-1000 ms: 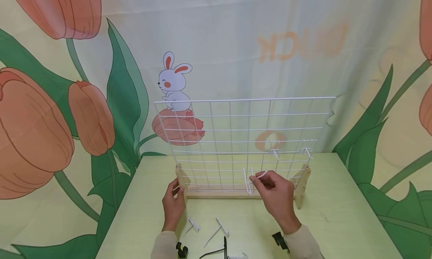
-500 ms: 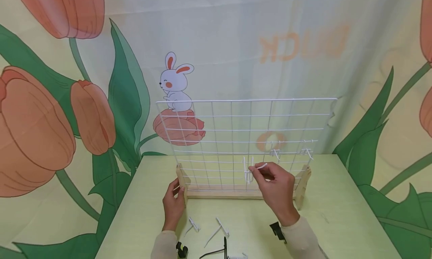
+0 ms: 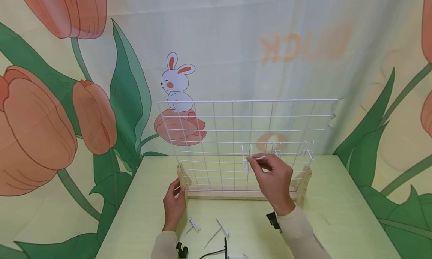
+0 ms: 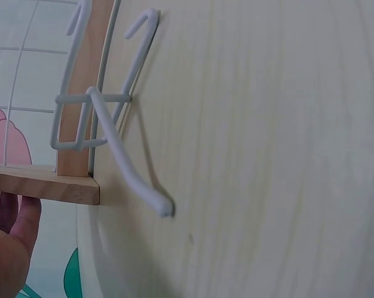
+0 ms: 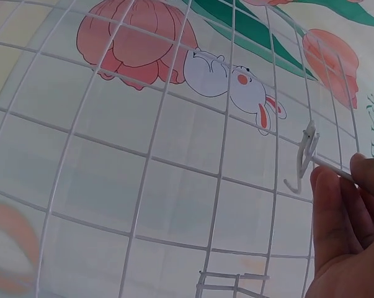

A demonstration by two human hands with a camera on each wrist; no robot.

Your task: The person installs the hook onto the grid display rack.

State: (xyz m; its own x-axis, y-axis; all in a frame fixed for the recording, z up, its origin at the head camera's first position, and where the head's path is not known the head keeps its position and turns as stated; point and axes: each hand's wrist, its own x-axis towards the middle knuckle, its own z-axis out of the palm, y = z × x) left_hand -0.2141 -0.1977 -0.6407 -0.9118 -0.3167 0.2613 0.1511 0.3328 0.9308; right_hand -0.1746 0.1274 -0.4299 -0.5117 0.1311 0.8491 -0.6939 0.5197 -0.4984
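In the head view, my right hand (image 3: 275,178) pinches the prong of a white wire hook (image 3: 243,160) with thumb and fingers. The hook is close in front of the white wire grid panel (image 3: 248,101), around mid-height. The right wrist view shows the hook (image 5: 309,146) side-on against the grid bars, its two upper wires bent at the ends. My left hand (image 3: 174,206) grips the left wooden upright (image 3: 182,180) of the panel's stand. From the left wrist, its fingers (image 4: 26,223) appear against the wood (image 4: 69,189).
Two white hooks hang on the grid at right: one inner hook (image 3: 276,153) and one outer hook (image 3: 308,154). On the table (image 3: 330,214) in front lie a small hook (image 3: 194,225), a longer hook (image 3: 220,228) and a black piece (image 3: 225,247). A printed curtain (image 3: 219,34) hangs behind.
My right hand has risen with the white hook, from near the bottom of the grid to about its middle, drifting slightly left. The left hand stays on the wooden upright.
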